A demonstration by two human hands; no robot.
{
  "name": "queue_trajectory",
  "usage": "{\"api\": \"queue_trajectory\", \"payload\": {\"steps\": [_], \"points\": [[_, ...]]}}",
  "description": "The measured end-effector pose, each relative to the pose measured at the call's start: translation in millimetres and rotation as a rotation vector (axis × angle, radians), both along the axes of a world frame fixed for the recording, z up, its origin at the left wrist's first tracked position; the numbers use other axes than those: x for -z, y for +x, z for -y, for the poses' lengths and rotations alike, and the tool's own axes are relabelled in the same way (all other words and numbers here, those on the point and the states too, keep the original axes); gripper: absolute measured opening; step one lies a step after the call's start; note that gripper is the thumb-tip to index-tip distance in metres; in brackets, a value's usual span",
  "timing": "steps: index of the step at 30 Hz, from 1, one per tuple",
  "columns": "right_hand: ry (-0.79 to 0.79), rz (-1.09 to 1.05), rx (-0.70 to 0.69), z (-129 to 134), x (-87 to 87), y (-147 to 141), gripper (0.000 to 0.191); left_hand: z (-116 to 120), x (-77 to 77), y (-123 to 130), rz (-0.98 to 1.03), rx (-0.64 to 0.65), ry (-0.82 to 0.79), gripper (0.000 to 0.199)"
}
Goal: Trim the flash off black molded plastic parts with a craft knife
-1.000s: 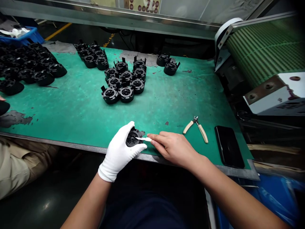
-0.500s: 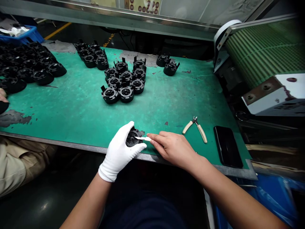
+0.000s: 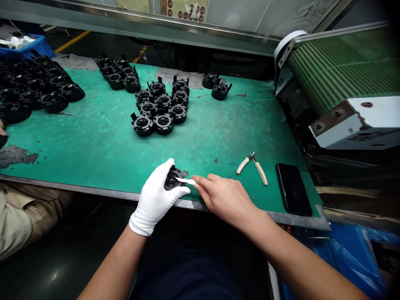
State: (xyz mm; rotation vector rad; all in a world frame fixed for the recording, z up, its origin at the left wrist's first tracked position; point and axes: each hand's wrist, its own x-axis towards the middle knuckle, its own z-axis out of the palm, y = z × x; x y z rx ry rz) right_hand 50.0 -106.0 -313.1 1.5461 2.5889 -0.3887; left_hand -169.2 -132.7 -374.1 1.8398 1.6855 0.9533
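My left hand (image 3: 158,189), in a white glove, is closed around a round black plastic part (image 3: 171,180) near the table's front edge. Rings and small posts show on the part's upward face. Bare, my right hand (image 3: 223,196) pinches a thin white blade-like tool (image 3: 186,181), perhaps a scalpel or deburring knife. Its pointed tip lies over the middle of the black part; whether it touches cannot be made out. Several similar black housings (image 3: 163,121) stand grouped on the green mat beyond my hands.
Cream-handled nippers (image 3: 252,166) and a black phone (image 3: 293,189) lie to the right on the green table mat (image 3: 103,154). A green conveyor belt (image 3: 340,62) rises at far right. More black housings (image 3: 53,100) crowd the left, near another person's hand (image 3: 2,128) and a blue bin (image 3: 37,46).
The whole view has shifted slightly, so the table things sit a little further left. Both hands keep their hold, and the white tool stays over the black part.
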Motion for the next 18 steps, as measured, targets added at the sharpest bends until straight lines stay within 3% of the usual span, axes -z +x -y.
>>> {"api": "queue_trajectory", "payload": {"steps": [10,15,18], "points": [[-0.011,-0.012,0.139,17.1,3.6,-10.4,0.043,1.3,4.0,3.4,0.001,-0.017,0.045,0.086],[-0.098,-0.385,0.207,17.0,5.9,5.6,0.038,-3.2,0.6,1.8,0.023,0.002,0.037,0.089],[-0.147,-0.543,0.248,12.3,3.1,21.1,0.036,-16.6,-8.7,-4.6,0.062,0.162,-0.074,0.095]]}}
